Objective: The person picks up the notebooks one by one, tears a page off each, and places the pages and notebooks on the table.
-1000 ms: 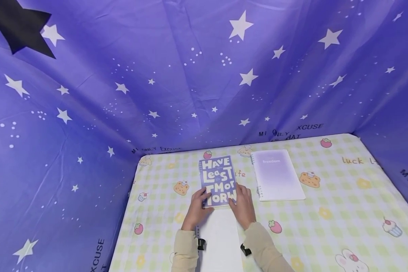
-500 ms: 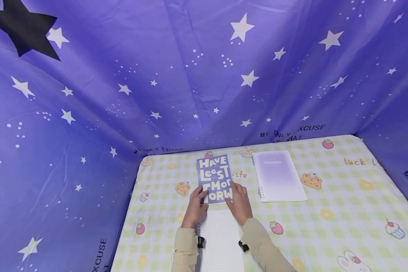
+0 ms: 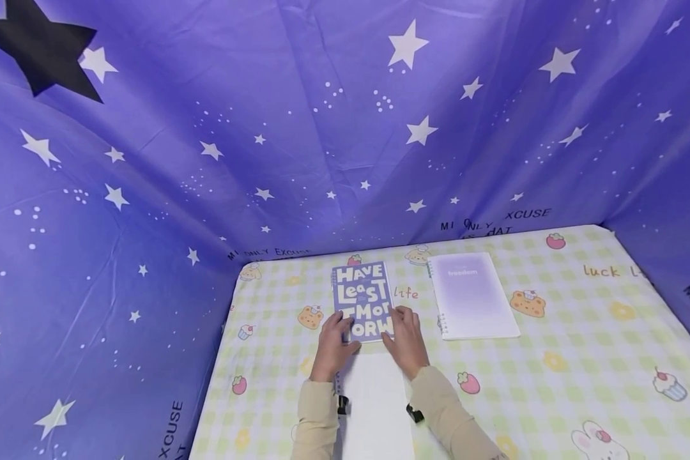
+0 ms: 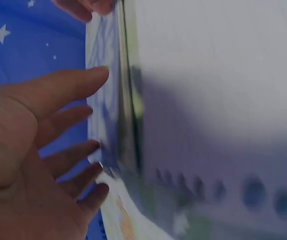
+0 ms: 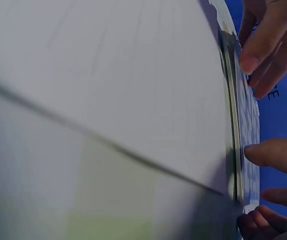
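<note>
In the head view, a purple spiral notebook (image 3: 361, 300) with big cream lettering lies on the cloth, its wire binding on the left. My left hand (image 3: 333, 348) rests at its lower left corner, fingertips over the cover's edge and thumb by the bottom edge. In the left wrist view, that hand's fingers (image 4: 68, 156) are loosely spread. At the lower right corner, my right hand (image 3: 407, 338) touches the right edge with its fingers, its thumb tip on the cover. Below, between my forearms, an open notebook's white page (image 3: 375, 409) shows, with binding holes along its left.
To the right lies a pale purple spiral notebook (image 3: 474, 296) marked "freedom". A green and white checked cloth (image 3: 575, 409) with cartoon prints covers the table. Purple star-printed curtains (image 3: 299, 128) hang behind and at the sides. Black wrist bands (image 3: 415, 414) show on both wrists.
Between the first frame and now, the lettered notebook has shifted slightly left with both hands at its sides. The view has tilted a little. My left thumb has moved outward along the bottom edge.
</note>
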A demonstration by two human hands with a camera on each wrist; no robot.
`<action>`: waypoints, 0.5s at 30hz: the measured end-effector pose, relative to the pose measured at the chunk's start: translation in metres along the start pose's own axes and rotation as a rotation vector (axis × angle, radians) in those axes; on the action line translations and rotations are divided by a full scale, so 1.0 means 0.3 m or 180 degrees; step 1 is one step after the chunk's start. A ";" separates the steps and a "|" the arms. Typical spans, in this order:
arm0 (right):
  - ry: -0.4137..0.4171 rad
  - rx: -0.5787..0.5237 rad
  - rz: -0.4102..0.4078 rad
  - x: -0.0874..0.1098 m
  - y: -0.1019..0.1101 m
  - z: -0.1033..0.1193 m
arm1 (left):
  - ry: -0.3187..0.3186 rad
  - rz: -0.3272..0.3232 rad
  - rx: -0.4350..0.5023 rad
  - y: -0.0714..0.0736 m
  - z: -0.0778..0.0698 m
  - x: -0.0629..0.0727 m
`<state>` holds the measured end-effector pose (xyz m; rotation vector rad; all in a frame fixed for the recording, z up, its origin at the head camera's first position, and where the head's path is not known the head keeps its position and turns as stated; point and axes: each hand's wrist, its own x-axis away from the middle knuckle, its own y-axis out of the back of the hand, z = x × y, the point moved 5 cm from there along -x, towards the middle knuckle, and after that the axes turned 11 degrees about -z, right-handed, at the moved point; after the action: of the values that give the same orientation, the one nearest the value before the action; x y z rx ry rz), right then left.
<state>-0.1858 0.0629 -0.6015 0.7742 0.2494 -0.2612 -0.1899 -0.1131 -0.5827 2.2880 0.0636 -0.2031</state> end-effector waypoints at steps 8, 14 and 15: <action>-0.0049 -0.0106 -0.0020 -0.021 0.078 -0.037 | 0.0050 -0.0006 0.0065 -0.046 -0.103 -0.022; -0.0019 0.0017 -0.0096 -0.033 0.144 -0.091 | -0.0149 0.0068 0.0113 -0.117 -0.195 -0.027; -0.0005 0.0034 -0.0114 -0.035 0.155 -0.099 | -0.0208 0.0068 0.0088 -0.129 -0.211 -0.027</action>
<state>-0.1845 0.1173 -0.5883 0.7806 0.2607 -0.2971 -0.1942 -0.0398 -0.5687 2.3066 0.0026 -0.2690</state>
